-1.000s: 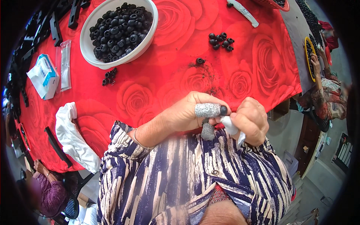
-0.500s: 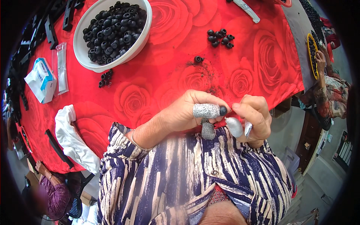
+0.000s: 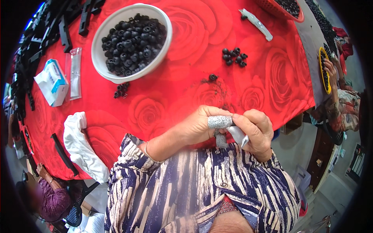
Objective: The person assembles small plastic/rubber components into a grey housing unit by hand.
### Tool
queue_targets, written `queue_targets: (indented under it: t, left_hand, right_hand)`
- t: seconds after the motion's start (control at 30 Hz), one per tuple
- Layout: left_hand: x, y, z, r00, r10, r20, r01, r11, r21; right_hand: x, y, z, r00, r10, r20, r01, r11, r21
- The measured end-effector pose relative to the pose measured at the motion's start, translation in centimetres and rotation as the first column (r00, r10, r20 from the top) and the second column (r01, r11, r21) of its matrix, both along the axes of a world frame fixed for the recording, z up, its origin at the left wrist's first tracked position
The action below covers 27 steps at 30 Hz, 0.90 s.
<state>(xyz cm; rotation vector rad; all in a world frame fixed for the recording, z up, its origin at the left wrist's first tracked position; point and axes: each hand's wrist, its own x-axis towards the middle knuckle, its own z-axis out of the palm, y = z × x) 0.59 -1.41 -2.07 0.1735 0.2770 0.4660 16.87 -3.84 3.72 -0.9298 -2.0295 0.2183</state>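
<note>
My left hand (image 3: 198, 122) is closed in a pinch, with grey, crinkled wrapping (image 3: 220, 122) around its fingers. The small round black part it grips is covered by the fingers now. Pressed against it is my right hand (image 3: 255, 132), its fingers curled around a small silvery tool (image 3: 244, 141) with a pointed end; the tool's exact kind cannot be made out. Both hands meet in front of my striped shirt. Beyond them, a single black part (image 3: 213, 77) lies on the red cloth among dark crumbs, and a small cluster of black parts (image 3: 234, 57) sits farther right.
A white bowl (image 3: 165, 50) full of black parts stands at the far left, several loose ones (image 3: 121, 90) beside it. Also on the cloth are a tissue pack (image 3: 52, 82), a white sleeve (image 3: 79, 143), a black strip (image 3: 64, 154) and a red basket (image 3: 299, 16). Other people sit left and right.
My right hand has moved left against my left hand, bringing the silvery tool to its fingers. The black part that showed between the left fingertips is now covered. The whole view has shifted slightly.
</note>
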Motion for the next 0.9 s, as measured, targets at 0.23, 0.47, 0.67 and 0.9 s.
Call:
queue_targets:
  t: [0.23, 0.47, 0.67, 0.9]
  left_hand:
    - [0.4, -0.3, -0.9, 0.998, 0.038, -0.053, -0.039, 0.999, -0.006]
    - [0.4, 0.3, -0.3, 0.999, 0.007, -0.040, -0.006, 1.000, 0.031]
    - [0.5, 0.1, -0.2, 0.993, 0.088, -0.075, -0.083, 0.994, 0.069]
    - [0.2, -0.1, 0.5, 0.992, 0.103, -0.074, -0.102, 0.995, 0.017]
  right_hand:
    - [0.2, -0.1, -0.8, 0.999, -0.043, 0.031, 0.041, 0.997, 0.067]
    - [-0.1, -0.2, -0.5, 0.993, -0.117, 0.015, 0.116, 0.992, 0.048]
    - [0.3, -0.7, -1.4, 0.991, -0.133, 0.013, 0.131, 0.988, 0.082]
    - [1.3, -1.5, 0.3, 0.980, -0.086, -0.179, 0.013, 0.928, -0.373]
